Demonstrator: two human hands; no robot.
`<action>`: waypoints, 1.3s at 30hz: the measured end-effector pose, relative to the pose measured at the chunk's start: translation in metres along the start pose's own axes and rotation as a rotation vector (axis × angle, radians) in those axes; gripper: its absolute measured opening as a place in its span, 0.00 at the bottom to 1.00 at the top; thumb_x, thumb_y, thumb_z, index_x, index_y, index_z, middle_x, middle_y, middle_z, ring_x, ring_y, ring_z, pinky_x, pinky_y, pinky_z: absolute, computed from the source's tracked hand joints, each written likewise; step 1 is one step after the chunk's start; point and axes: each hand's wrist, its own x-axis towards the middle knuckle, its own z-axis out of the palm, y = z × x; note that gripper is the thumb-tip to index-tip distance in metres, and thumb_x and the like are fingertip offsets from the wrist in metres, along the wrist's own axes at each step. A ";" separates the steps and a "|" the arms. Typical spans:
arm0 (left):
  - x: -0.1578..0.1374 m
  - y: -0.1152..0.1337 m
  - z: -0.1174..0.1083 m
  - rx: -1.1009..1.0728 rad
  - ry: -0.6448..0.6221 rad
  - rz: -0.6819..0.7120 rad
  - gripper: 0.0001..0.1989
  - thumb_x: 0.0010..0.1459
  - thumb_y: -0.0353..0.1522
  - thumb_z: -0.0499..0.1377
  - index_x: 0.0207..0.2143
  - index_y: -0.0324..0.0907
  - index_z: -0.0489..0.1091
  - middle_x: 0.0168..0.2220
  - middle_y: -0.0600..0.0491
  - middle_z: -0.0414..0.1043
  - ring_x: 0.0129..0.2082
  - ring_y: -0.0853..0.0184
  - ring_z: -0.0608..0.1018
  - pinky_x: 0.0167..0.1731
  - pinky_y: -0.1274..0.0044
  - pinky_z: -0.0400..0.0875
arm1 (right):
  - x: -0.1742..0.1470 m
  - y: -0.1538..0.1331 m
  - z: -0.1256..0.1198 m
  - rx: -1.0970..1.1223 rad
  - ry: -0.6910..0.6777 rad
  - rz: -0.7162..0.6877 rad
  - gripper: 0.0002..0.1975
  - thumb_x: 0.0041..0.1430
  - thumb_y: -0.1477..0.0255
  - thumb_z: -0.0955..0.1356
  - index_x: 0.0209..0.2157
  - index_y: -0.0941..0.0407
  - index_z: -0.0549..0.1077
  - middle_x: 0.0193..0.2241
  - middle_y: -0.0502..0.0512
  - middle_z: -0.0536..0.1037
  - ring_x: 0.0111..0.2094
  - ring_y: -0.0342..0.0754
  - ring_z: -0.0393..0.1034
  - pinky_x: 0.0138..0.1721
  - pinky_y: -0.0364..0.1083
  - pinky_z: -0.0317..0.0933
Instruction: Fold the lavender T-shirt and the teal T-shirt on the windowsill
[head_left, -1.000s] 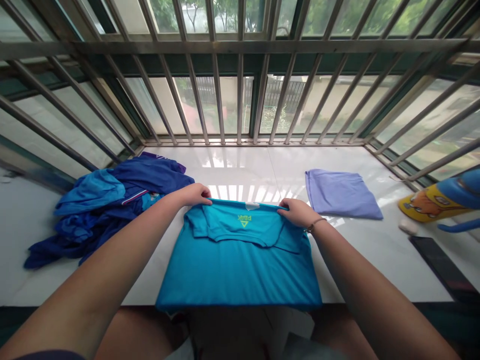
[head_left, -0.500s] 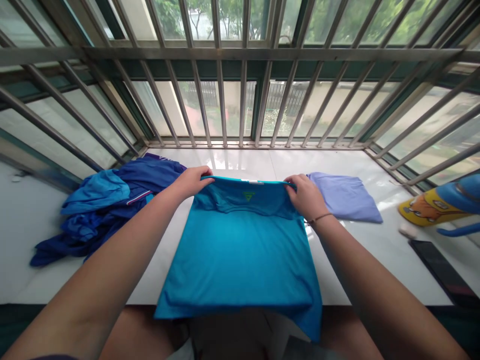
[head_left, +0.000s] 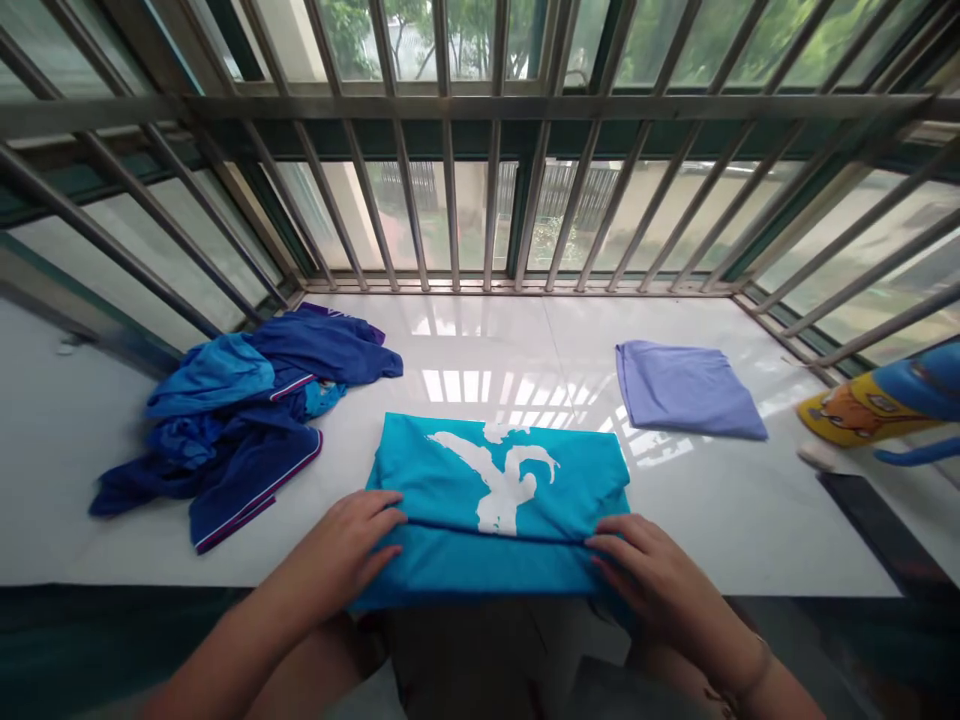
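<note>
A turquoise T-shirt (head_left: 439, 475) lies folded over on the white ledge in front of me, its white print facing up. Its near part hangs at the ledge's front edge. At the left end of the near folded edge, my left hand (head_left: 352, 545) has its fingers on top of the fabric and the thumb lower down, holding the cloth. My right hand (head_left: 652, 565) holds the same edge at its right end, with the fingers bent onto the shirt and the lower fingertips partly hidden.
Crumpled blue clothes (head_left: 240, 400) are heaped at the left. A folded lavender garment (head_left: 686, 390) lies at the right, near a yellow and blue bottle (head_left: 862, 405), a small pale object (head_left: 816, 457) and a black phone-like slab (head_left: 862, 520). Metal window bars (head_left: 495, 200) border the white ledge (head_left: 510, 330).
Both hands have brought the shirt's far edge down toward me, folding it over. The white print now shows, and the inside of the neckline is out of sight.
</note>
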 end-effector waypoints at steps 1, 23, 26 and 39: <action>-0.003 0.002 -0.001 0.017 0.010 -0.002 0.13 0.72 0.40 0.61 0.55 0.51 0.80 0.62 0.48 0.79 0.58 0.52 0.81 0.60 0.62 0.77 | -0.002 -0.001 -0.002 -0.004 0.018 0.035 0.10 0.76 0.70 0.67 0.51 0.51 0.80 0.49 0.59 0.81 0.47 0.53 0.78 0.47 0.51 0.74; -0.093 -0.017 0.033 0.265 0.172 0.209 0.36 0.74 0.21 0.48 0.78 0.57 0.56 0.73 0.54 0.68 0.69 0.62 0.75 0.67 0.69 0.75 | -0.096 -0.052 0.054 0.036 -0.117 1.067 0.25 0.69 0.45 0.63 0.37 0.52 0.76 0.35 0.66 0.85 0.37 0.63 0.83 0.36 0.52 0.69; -0.095 -0.016 0.032 0.225 0.201 0.225 0.34 0.74 0.22 0.50 0.77 0.55 0.60 0.71 0.53 0.71 0.67 0.62 0.78 0.65 0.70 0.76 | -0.095 -0.042 0.058 0.119 -0.124 1.164 0.23 0.67 0.47 0.61 0.36 0.52 0.75 0.32 0.66 0.85 0.33 0.63 0.82 0.32 0.52 0.65; -0.106 0.008 0.018 0.142 0.194 0.139 0.19 0.75 0.29 0.55 0.61 0.49 0.79 0.65 0.52 0.78 0.61 0.62 0.82 0.60 0.74 0.79 | -0.120 -0.015 0.037 0.579 0.004 1.221 0.30 0.54 0.40 0.71 0.38 0.53 0.81 0.35 0.59 0.86 0.39 0.60 0.82 0.37 0.49 0.75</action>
